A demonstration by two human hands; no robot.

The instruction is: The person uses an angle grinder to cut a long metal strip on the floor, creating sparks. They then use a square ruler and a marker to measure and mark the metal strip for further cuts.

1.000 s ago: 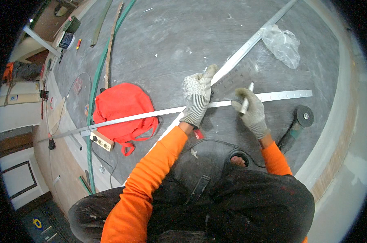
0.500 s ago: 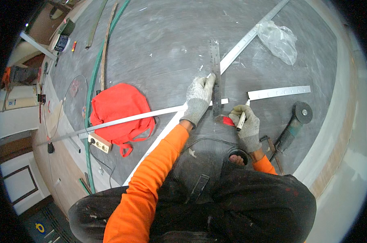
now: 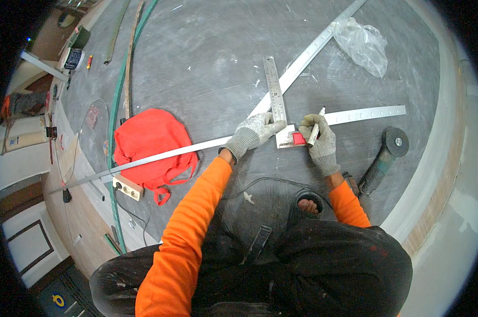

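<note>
Both hands wear grey knit gloves. My left hand (image 3: 254, 131) closes its fingertips on the lower part of a steel try square (image 3: 274, 87), whose marked blade slants across a long white metal strip (image 3: 302, 57). A red piece (image 3: 299, 138) shows at the square's base, close to my right hand (image 3: 322, 143). Between the right fingers stands a white marker (image 3: 313, 134), its upper end pointing away from me. A thin pale metal strip (image 3: 170, 153) runs leftward from beneath my left hand. Beyond my right hand lies a short perforated strip (image 3: 365, 113).
An angle grinder (image 3: 384, 164) lies at the right. To the left are a red bag (image 3: 152, 140), a socket strip (image 3: 128, 187) and a long green bar (image 3: 117, 100). A clear plastic bag (image 3: 360, 46) rests at the far right. A black cable (image 3: 270, 180) crosses near my foot.
The square has tilted leftward and shifted, its blade now shining brighter. My left hand has come nearer and lower along it. My right hand has moved slightly away from me, still holding the marker.
</note>
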